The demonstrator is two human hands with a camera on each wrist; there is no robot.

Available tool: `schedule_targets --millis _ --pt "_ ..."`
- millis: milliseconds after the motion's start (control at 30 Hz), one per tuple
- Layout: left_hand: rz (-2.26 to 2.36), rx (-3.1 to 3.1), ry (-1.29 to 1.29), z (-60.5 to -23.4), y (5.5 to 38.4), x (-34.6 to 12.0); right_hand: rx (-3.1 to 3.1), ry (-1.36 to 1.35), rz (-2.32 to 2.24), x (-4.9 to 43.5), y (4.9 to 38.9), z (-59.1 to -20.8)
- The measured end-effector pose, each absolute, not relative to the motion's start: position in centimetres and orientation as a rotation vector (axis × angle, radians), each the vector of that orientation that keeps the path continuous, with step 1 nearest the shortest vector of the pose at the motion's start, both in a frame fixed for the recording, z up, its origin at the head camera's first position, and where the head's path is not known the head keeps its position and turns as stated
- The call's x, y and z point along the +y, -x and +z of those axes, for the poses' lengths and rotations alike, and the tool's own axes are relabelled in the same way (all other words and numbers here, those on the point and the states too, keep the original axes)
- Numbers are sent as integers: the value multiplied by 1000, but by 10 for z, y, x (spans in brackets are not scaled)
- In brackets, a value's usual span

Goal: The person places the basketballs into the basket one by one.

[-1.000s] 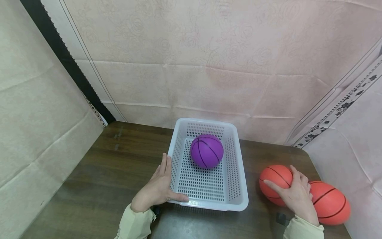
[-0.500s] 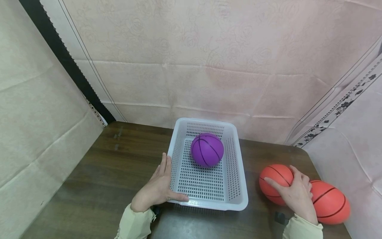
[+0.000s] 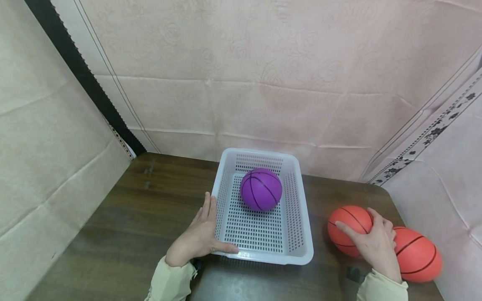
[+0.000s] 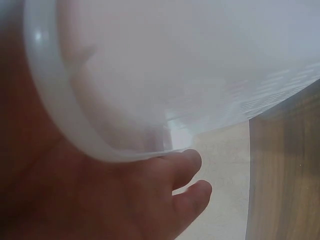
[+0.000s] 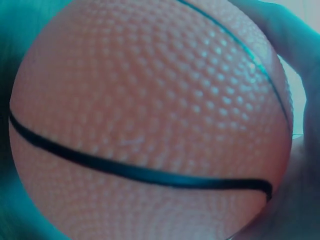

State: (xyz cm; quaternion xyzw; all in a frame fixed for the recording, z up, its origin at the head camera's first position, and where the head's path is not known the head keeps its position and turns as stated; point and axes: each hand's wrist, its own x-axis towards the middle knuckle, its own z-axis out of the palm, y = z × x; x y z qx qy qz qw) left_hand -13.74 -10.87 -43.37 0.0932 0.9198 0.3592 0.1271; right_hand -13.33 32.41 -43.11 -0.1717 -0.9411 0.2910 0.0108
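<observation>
A white perforated plastic basket (image 3: 254, 254) sits on the table with a purple toy basketball (image 3: 261, 189) inside it. At its near-left corner my left hand (image 3: 199, 242) touches it, fingers straight along the outer left side and thumb lying along the near rim. In the left wrist view, fingertips (image 4: 192, 159) show beside the basket's curved rim (image 4: 85, 135). To the right, my right hand (image 3: 376, 242) grips an orange-red toy basketball (image 3: 346, 228) between thumb and fingers. That ball (image 5: 145, 115) fills most of the right wrist view. A second orange-red basketball (image 3: 418, 255) lies just right of this hand.
The dark wooden table (image 3: 124, 225) extends left of the basket and in front of it. Light patterned cloth (image 3: 241, 83) hangs behind and on both sides. A small dark patch (image 3: 353, 274) lies on the table near the right sleeve.
My right hand and the gripped ball have shifted very slightly away from me. The left hand, basket and purple ball stay almost where they were.
</observation>
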Motion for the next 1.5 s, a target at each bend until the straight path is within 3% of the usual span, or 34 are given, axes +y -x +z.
schedule_targets --millis 1500 --pt "1039 2682 -254 -433 137 -108 -2539 548 1091 317 128 -418"
